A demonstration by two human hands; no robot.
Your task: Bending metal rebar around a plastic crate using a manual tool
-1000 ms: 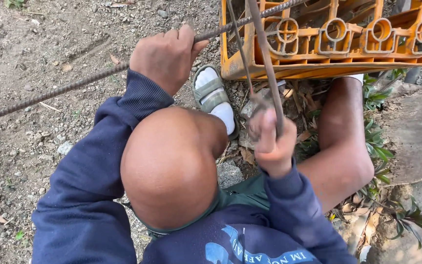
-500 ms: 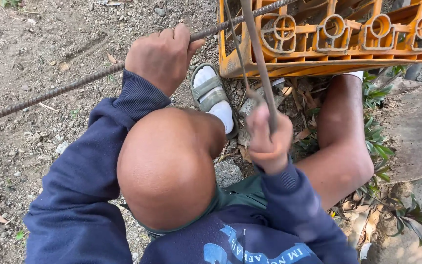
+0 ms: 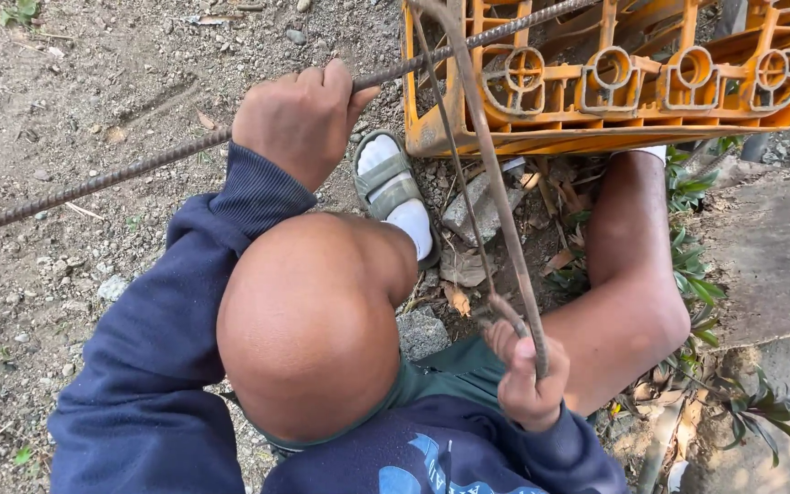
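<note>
Left hand (image 3: 302, 114): closed in a full fist around the rebar (image 3: 121, 178), knuckles up, at about 11 o'clock from the left knee (image 3: 308, 320).
Right hand (image 3: 528, 384): clenched around the lower end of the bent rod (image 3: 496, 197), at about 5 o'clock in the view, just beside the right thigh (image 3: 628, 302).
Rebar: 1 ribbed bar, long axis running from 8 o'clock at the left edge up to 2 o'clock, where it passes over the top left corner of the crate (image 3: 614, 78). The left hand grips it near its middle; the right hand is well apart from it.
Bent rod: 1 rusty, smoother bar, long axis close to 12 to 6 o'clock, leaning slightly toward 5. Its top crosses the rebar in front of the crate; whether the 2 touch there I cannot tell.
Wire (image 3: 454, 174): 1 thinner strand running just beside the rod on its left, down toward the right hand; its lower end is hidden by the fingers.
Key relation: the 2 bars cross at about 1 o'clock, above both hands. The left hand is nearer the crossing along its bar; the right hand holds the far, low end of its own.
Crate: orange plastic, lying on its side at the top right, round sockets facing the camera.
Foot (image 3: 395, 192): white sock in a grey sandal, on the dirt (image 3: 93, 73) between the left hand and the crate.
Sleeves: dark blue, covering both forearms.
</note>
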